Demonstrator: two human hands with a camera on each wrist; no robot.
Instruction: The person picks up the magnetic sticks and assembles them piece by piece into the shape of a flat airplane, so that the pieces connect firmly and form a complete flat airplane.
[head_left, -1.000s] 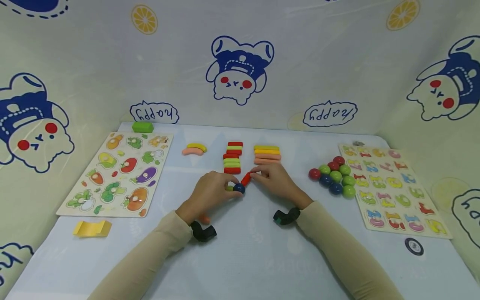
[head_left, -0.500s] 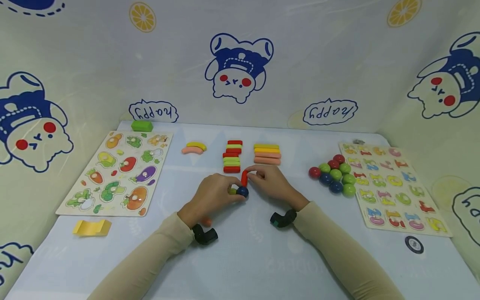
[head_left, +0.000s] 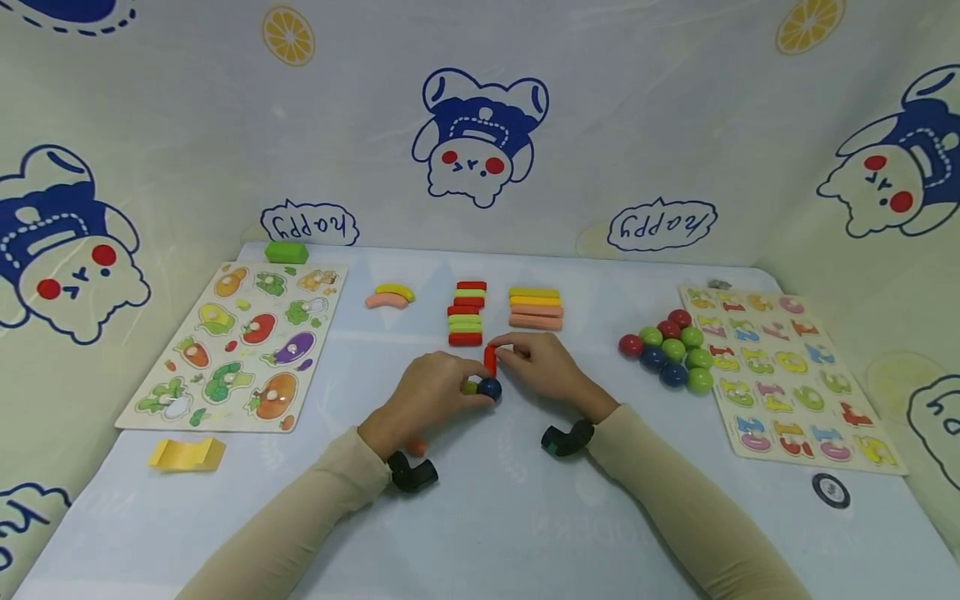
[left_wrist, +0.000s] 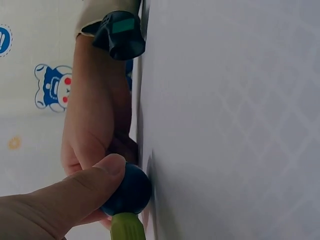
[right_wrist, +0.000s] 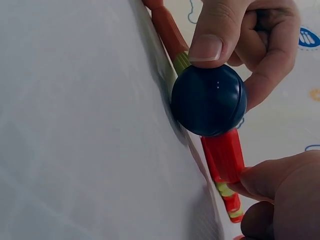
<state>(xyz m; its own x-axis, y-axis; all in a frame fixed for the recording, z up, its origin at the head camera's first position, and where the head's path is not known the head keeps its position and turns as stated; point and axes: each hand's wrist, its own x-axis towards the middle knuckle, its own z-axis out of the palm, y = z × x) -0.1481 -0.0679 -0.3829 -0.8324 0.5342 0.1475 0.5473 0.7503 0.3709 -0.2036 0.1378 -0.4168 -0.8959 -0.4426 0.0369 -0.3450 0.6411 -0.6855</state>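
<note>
Between the thumb and fingers of my left hand (head_left: 429, 390) is a dark blue ball (head_left: 490, 389), low over the white table. A short green stick (head_left: 469, 387) meets the ball's left side, partly covered by that hand. My right hand (head_left: 546, 367) pinches a red stick (head_left: 491, 360), whose near end meets the ball, as the right wrist view also shows at the ball (right_wrist: 209, 100) and red stick (right_wrist: 225, 155). An orange-pink piece (head_left: 416, 447) shows beneath my left wrist, mostly hidden; in the right wrist view an orange-pink stick (right_wrist: 169, 32) lines up beyond the green one.
Ahead lie stacked red and green sticks (head_left: 465, 321), yellow and pink sticks (head_left: 535, 308), and two curved pieces (head_left: 388, 295). Coloured balls (head_left: 672, 350) cluster at right beside a puzzle board (head_left: 795, 375). Leftward are a vegetable board (head_left: 240, 350), yellow block (head_left: 187, 455) and green block (head_left: 287, 252).
The red stick has swung from slanting right to pointing nearly straight away from me. My left hand and the blue ball have shifted slightly right and nearer; my right hand moved slightly left.
</note>
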